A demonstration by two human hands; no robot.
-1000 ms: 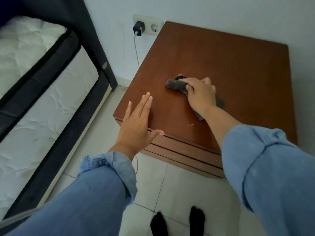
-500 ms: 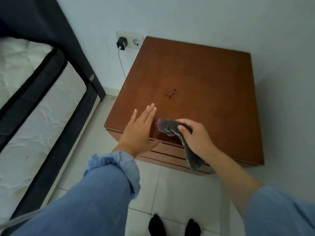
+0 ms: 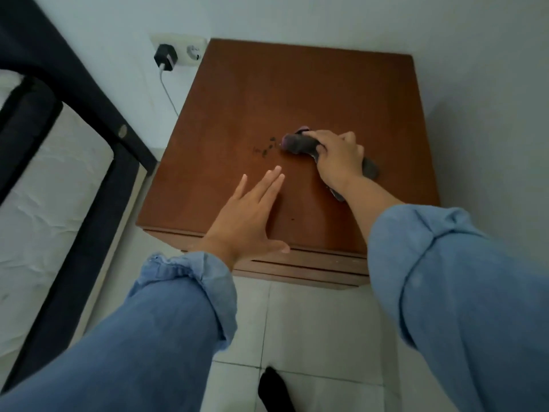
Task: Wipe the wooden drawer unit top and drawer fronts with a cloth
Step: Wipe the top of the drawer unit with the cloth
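Note:
The wooden drawer unit point(image 3: 303, 93) stands against the wall, its brown top facing me and its drawer fronts point(image 3: 300, 264) just visible along the near edge. My right hand point(image 3: 337, 157) presses a bunched dark grey cloth point(image 3: 298, 143) onto the middle of the top. A patch of small dark specks point(image 3: 265, 148) lies just left of the cloth. My left hand point(image 3: 248, 217) hovers flat with fingers spread over the front left part of the top, thumb over the front edge.
A bed with a white mattress point(image 3: 44, 203) and dark frame point(image 3: 77, 233) runs along the left. A wall socket point(image 3: 190, 52) with a black charger point(image 3: 165, 57) and cable sits left of the unit. Below are pale floor tiles point(image 3: 312, 328) and my dark-socked foot point(image 3: 274, 389).
My right hand has carried the cloth from the front edge back up to the middle of the top, beside the specks. The left hand stays near the front left.

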